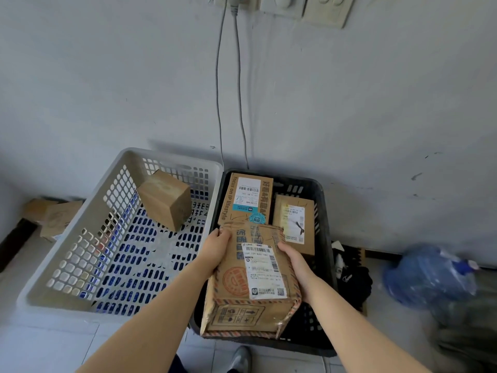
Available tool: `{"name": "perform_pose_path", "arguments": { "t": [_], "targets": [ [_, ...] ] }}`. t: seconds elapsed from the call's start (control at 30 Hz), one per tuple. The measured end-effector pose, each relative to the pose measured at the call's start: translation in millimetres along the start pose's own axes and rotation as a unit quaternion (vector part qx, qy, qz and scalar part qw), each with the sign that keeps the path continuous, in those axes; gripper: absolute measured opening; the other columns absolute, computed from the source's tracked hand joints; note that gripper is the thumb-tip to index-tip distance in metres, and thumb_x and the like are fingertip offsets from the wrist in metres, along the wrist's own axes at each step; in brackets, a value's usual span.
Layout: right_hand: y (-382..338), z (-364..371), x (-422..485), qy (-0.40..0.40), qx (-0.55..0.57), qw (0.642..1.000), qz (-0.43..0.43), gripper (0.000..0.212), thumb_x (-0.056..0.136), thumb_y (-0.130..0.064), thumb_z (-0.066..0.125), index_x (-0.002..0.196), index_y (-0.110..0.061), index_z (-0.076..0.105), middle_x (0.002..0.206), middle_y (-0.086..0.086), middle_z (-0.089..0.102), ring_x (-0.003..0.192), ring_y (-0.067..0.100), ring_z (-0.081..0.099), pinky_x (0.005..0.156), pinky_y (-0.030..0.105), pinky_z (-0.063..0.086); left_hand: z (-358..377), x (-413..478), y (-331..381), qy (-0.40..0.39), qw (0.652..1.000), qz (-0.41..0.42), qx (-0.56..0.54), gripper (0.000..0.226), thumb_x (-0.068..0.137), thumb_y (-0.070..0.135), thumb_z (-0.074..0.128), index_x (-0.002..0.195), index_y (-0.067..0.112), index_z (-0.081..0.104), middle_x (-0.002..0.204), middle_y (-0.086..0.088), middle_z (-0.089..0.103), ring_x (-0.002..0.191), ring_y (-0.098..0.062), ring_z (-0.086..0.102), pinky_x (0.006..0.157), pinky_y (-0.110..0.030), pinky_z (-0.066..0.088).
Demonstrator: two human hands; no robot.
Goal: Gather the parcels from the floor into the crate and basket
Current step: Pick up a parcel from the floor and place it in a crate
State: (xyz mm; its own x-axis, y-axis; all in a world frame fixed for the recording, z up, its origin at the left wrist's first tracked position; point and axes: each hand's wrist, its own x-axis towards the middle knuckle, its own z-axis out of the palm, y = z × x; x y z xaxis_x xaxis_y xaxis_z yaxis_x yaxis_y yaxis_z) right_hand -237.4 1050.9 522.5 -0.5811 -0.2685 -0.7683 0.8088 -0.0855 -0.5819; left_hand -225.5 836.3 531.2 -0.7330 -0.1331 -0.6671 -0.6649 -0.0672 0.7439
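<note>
A large brown cardboard parcel (242, 305) with a white shipping label is held over the near end of the black crate (324, 238). My left hand (216, 247) grips its far left edge and my right hand (295, 265) grips its right side. Two more labelled parcels lie in the crate's far end, one printed box (246, 200) at the left and a flatter box (294, 222) at the right. A grey plastic basket (80, 232) stands left of the crate, with a small plain box (165, 199) tilted in its far part.
Flat cardboard pieces (51, 216) lie on the floor left of the basket. A blue water bottle (430, 275) and dark cloth (352, 275) sit right of the crate. Two cables (228, 103) hang down the wall behind. My shoe (242, 359) is at the bottom.
</note>
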Motion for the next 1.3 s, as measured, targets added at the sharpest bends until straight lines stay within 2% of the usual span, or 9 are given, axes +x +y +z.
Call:
{"name": "perform_pose_path", "arguments": {
  "t": [0.1,0.27,0.37,0.53,0.7,0.87,1.07,1.2,1.3],
  "targets": [
    [1.6,2.8,14.4,0.039,-0.024,0.999,0.003,0.035,0.102,-0.04,0.044,0.114,-0.017,0.068,0.094,0.01,0.076,0.088,0.028,0.069,0.078,0.036,0.053,4.3,3.0,4.2,0.014,0.998,0.032,0.044,0.031,0.098,0.033,0.046,0.125,0.019,0.051,0.11,-0.002,0.069,0.096,-0.024,0.068,0.087,-0.042,0.057],
    [18.8,-8.8,35.8,0.091,-0.034,0.995,-0.029,0.037,0.103,-0.037,0.045,0.131,-0.014,0.055,0.108,0.011,0.071,0.097,0.027,0.068,0.08,0.038,0.053,19.3,14.1,2.7,0.038,0.982,0.119,0.144,0.023,0.101,0.031,0.046,0.124,0.033,0.05,0.107,0.011,0.065,0.087,-0.003,0.062,0.065,-0.016,0.048],
    [19.7,-12.6,44.9,0.12,-0.007,0.992,-0.049,0.039,0.103,-0.035,0.048,0.14,-0.024,0.046,0.115,0.008,0.068,0.104,0.025,0.066,0.081,0.039,0.053,26.6,22.4,-8.4,0.05,0.978,0.124,0.157,0.031,0.099,0.029,0.052,0.129,0.028,0.049,0.118,0.009,0.061,0.108,-0.011,0.061,0.089,-0.026,0.053],
    [22.2,-7.2,61.0,0.092,-0.079,0.993,-0.001,0.049,0.104,-0.039,0.043,0.15,-0.03,0.031,0.125,0.004,0.063,0.107,0.022,0.063,0.094,0.044,0.051,26.9,27.9,-36.2,0.093,0.973,0.068,0.198,0.059,0.1,0.019,0.049,0.152,0.009,0.023,0.156,-0.007,0.028,0.142,-0.023,0.03,0.117,-0.036,0.028],
    [31.6,-7.8,79.7,0.084,-0.108,0.986,0.096,0.111,0.067,-0.075,0.068,0.155,-0.031,0.018,0.152,0.004,0.042,0.131,0.029,0.049,0.11,0.052,0.038,24.8,28.5,-40.6,0.104,0.968,0.084,0.214,0.065,0.089,-0.011,0.04,0.149,0.01,0.031,0.158,-0.003,0.023,0.143,-0.02,0.027,0.118,-0.037,0.028],
    [28.0,-6.3,68.7,0.089,-0.16,0.98,0.081,0.078,0.091,-0.067,0.045,0.154,-0.028,0.022,0.15,0.004,0.044,0.135,0.029,0.044,0.109,0.05,0.035,25.2,30.3,-44.8,0.106,0.96,0.109,0.234,0.058,0.094,0.001,0.046,0.149,0.01,0.031,0.153,-0.002,0.029,0.137,-0.019,0.036,0.114,-0.037,0.035],
    [30.5,-5.1,72.0,0.142,-0.22,0.965,-0.028,0.061,0.098,-0.063,0.031,0.14,-0.023,0.048,0.123,-0.003,0.063,0.111,0.018,0.058,0.093,0.037,0.043,26.0,34.6,-47.9,0.132,0.953,0.128,0.242,0.065,0.094,0.017,0.055,0.152,0.01,0.027,0.158,0.002,0.022,0.142,-0.016,0.03,0.115,-0.034,0.034],
    [30.5,-5.1,77.8,0.131,-0.263,0.956,-0.019,0.06,0.1,-0.06,0.023,0.139,-0.024,0.05,0.121,-0.001,0.065,0.113,0.02,0.06,0.093,0.034,0.044,34.2,37.4,-57.6,0.149,0.913,0.167,0.342,0.061,0.099,0.02,0.045,0.154,0.009,0.019,0.162,-0.001,0.014,0.15,-0.015,0.007,0.122,-0.031,0.014],
    [27.5,-2.6,73.1,0.114,-0.253,0.961,-0.012,0.058,0.101,-0.059,0.025,0.138,-0.024,0.05,0.116,-0.004,0.065,0.105,0.015,0.059,0.088,0.031,0.042,39.2,40.0,-53.4,0.156,0.895,0.174,0.38,0.056,0.099,0.019,0.044,0.151,0.011,0.028,0.159,-0.003,0.022,0.149,-0.019,0.009,0.123,-0.034,0.012]
  ]
}}
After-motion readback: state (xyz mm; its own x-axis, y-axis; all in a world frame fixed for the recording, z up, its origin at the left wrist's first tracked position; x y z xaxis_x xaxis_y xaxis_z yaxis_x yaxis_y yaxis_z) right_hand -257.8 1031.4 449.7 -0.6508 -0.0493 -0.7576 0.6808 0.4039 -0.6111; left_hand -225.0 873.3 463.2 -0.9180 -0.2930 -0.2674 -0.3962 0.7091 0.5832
